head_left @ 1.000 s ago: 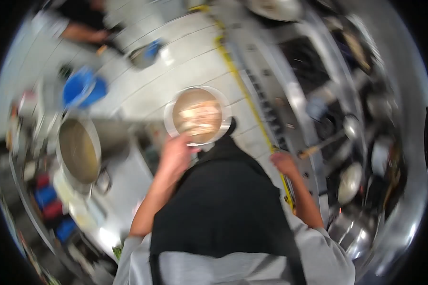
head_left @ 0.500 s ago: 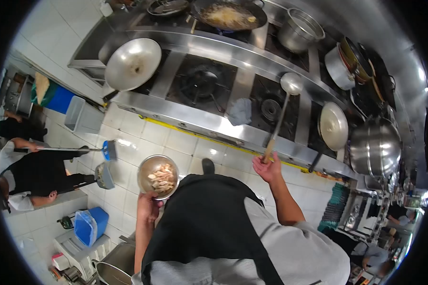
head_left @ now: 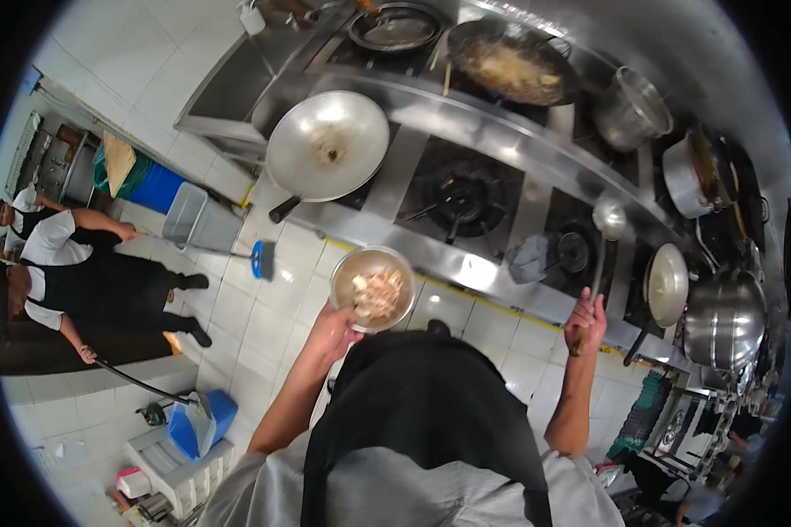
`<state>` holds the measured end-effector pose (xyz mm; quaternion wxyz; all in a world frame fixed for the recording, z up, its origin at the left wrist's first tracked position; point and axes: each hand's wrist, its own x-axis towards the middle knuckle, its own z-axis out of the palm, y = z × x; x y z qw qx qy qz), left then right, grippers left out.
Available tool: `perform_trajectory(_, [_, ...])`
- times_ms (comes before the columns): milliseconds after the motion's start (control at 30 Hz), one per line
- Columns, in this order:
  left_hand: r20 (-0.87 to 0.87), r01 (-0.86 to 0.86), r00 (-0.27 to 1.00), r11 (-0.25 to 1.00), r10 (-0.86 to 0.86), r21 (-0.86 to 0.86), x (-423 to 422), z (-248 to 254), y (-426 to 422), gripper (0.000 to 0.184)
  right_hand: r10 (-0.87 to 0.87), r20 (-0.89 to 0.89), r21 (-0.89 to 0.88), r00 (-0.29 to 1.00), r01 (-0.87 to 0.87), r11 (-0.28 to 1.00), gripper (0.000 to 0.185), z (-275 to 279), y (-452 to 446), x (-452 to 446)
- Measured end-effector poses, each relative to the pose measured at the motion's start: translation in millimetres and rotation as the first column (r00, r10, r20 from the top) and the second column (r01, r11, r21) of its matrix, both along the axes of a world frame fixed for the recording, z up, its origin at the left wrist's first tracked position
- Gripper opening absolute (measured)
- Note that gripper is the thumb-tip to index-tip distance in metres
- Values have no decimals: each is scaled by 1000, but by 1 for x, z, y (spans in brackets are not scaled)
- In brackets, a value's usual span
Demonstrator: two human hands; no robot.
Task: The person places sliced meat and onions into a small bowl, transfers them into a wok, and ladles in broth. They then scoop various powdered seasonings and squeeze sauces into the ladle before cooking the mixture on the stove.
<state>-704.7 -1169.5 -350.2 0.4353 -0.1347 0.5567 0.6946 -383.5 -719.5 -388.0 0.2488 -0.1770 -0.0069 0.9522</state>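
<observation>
Left hand (head_left: 332, 330): pinched closed on the near rim of the bowl (head_left: 341, 274), at about its 7 o'clock; the fingers underneath are partly hidden.
Bowl: open side up, holding pale food pieces (head_left: 378, 292), over the floor just short of the stove (head_left: 466, 268).
Right hand (head_left: 586, 327): fingers curled round the handle end of the ladle (head_left: 596, 274); how tightly, I cannot tell.
Ladle: long axis near 12-6, leaning slightly to 1; cup at the far end, over the stove. Whether it touches there, I cannot tell.
Wok (head_left: 351, 132): between 11 and 12 o'clock from the bowl, handle toward 7; the left hand is nearer.
Burner (head_left: 459, 200): between 1 and 2 o'clock from the bowl.
Cloth (head_left: 529, 259): near 11 o'clock from the right hand.
Pan (head_left: 668, 285): 2 o'clock from the right hand.
</observation>
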Motion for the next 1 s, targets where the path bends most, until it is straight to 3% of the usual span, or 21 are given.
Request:
perform_trajectory(67, [76, 47, 996, 999, -47, 10, -33, 1, -2, 60, -31, 47, 129, 998, 25, 991, 49, -2, -42, 18])
perform_trajectory(100, [77, 57, 995, 998, -57, 4, -49, -1, -4, 59, -113, 232, 202, 966, 66, 977, 47, -3, -67, 29])
perform_trajectory(133, [72, 75, 995, 997, -75, 5, -67, -4, -4, 58, -187, 495, 366, 849, -8, 930, 43, 7, -101, 24])
perform_trajectory(200, [48, 142, 989, 990, -142, -2, -102, -5, -5, 56, -431, 814, 549, 389, -274, 790, 35, 39, -184, 16])
perform_trajectory(233, [29, 186, 982, 983, -186, -5, -117, -2, -1, 55, -533, 839, 522, 107, -432, 735, 31, -3, -214, 57])
perform_trajectory(267, [14, 234, 972, 972, -233, -3, -130, -3, 5, 54, -618, 766, 429, -179, -574, 698, 28, -42, -238, 95])
perform_trajectory(300, [-18, 288, 957, 957, -289, -32, -144, -16, 7, 54, -868, 342, 284, -359, -841, 460, 26, -19, -281, 78])
perform_trajectory(333, [-76, 327, 941, 944, -329, -32, -154, -14, 15, 54, -795, 392, 231, -463, -787, 572, 32, 2, -310, 66])
perform_trajectory(400, [-78, 368, 927, 930, -368, -8, -172, -10, 30, 55, -907, 374, 494, -193, -786, 371, 29, 1, -329, 71])
perform_trajectory(433, [-65, 359, 931, 933, -358, 3, -175, -3, 38, 53, -742, 653, 530, -155, -606, 593, 28, 13, -333, 57])
perform_trajectory(467, [-78, 380, 923, 925, -378, 18, -179, -5, 45, 50, -534, 845, 482, -25, -395, 782, 26, 33, -323, 29])
perform_trajectory(533, [-102, 436, 897, 898, -429, 58, -182, 0, 61, 48, -401, 907, 422, 131, -244, 873, 23, 72, -291, -44])
perform_trajectory(600, [-110, 487, 872, 870, -477, 83, -179, 5, 72, 48, -298, 827, 360, 477, -42, 932, 17, 47, -248, -72])
perform_trajectory(667, [-137, 517, 852, 852, -504, 81, -166, 12, 73, 49, -224, 659, 367, 718, -47, 929, 15, -8, -206, -93])
perform_trajectory(700, [-156, 526, 845, 847, -511, 74, -157, 15, 73, 50, -224, 673, 352, 705, -40, 935, 17, -21, -191, -115])
perform_trajectory(833, [-147, 582, 808, 812, -570, 51, -125, 22, 52, 51, -169, 459, 376, 872, -18, 926, 14, -107, -144, -163])
perform_trajectory(900, [-158, 604, 779, 794, -606, -65, -97, 45, 51, 48, -281, 620, 468, 732, -58, 882, 16, -139, -134, -177])
perform_trajectory(933, [-165, 601, 781, 796, -603, -67, -83, 48, 53, 46, -323, 715, 519, 619, -161, 840, 32, -147, -131, -181])
perform_trajectory(967, [-174, 594, 784, 801, -596, -72, -70, 51, 55, 43, -435, 848, 528, 304, -557, 641, 50, -117, -132, -172])
perform_trajectory(1000, [-189, 582, 789, 810, -584, -75, -61, 52, 55, 40, -583, 804, 475, 112, -710, 519, 56, -112, -138, -174])
